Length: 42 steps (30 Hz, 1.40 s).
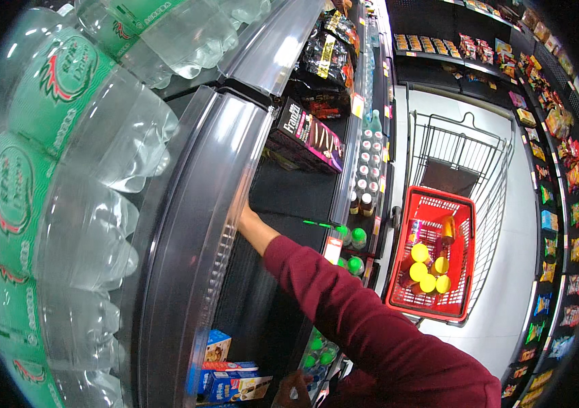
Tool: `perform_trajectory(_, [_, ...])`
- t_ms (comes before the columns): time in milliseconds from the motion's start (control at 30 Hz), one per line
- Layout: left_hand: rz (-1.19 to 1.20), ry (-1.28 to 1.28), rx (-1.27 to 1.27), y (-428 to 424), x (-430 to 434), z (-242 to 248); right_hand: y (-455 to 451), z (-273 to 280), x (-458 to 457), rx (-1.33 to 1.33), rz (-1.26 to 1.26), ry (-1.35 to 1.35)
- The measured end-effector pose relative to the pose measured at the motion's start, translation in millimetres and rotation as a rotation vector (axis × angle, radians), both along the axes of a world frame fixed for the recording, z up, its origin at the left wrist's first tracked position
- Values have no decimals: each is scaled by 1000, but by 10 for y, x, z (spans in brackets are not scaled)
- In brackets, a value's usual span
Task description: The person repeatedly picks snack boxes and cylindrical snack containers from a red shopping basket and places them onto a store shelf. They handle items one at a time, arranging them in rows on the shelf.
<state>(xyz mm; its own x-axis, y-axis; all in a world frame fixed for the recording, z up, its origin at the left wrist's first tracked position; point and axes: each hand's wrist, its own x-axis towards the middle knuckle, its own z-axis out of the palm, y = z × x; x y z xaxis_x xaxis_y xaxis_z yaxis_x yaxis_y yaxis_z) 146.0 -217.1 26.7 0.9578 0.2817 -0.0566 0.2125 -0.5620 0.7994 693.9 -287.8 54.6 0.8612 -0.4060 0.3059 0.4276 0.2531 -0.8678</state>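
My right hand [244,210], in a maroon sleeve, reaches into a dark shelf. Its fingers are hidden behind the shelf's clear plastic front edge [213,153], so any hold is not visible. Nearest above the wrist lies a dark Franzzi biscuit box [307,132]. Low in the view is my left hand [293,388], shadowed and partly cut off; whether it holds anything cannot be told. Blue snack boxes [233,385] stand on the shelf left of it. At the right, a red shopping basket [472,245] holds several yellow-lidded containers [419,273] and a brown item [447,230].
Large green-labelled water bottles [75,97] fill the left side. Black packets [327,66] lie further along the shelving. Small bottles [368,158] and green-capped bottles [358,237] stand lower down. The basket rests on a black wire cart [452,133]; snack shelves [554,204] line the far right.
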Motion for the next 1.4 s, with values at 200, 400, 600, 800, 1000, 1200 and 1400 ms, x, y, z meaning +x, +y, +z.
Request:
perform_trajectory(200, [-14, 25, -23, -55, 131, 32, -253, -622, -196, -360, -228, 173])
perform_trajectory(400, [-21, 66, -52, -67, 201, 1, -706, -264, -389, -172, -87, 127])
perform_trajectory(600, [-27, -164, -54, -368, 371, 238, -1320, -185, -1192, -1261, 98, 166])
perform_trajectory(800, [-38, -134, 83, -378, 306, 267, -915, -543, -811, -1452, 100, 169])
perform_trajectory(1000, [-29, -204, 71, -355, 197, 115, -977, -465, -707, -1499, 141, 171])
perform_trajectory(1200, [-23, -180, -20, -578, 249, 384, -1355, -480, -971, -1658, 43, 190])
perform_trajectory(1400, [-56, -197, -151, -824, 326, 590, -1708, -360, -1279, -1700, 0, 262])
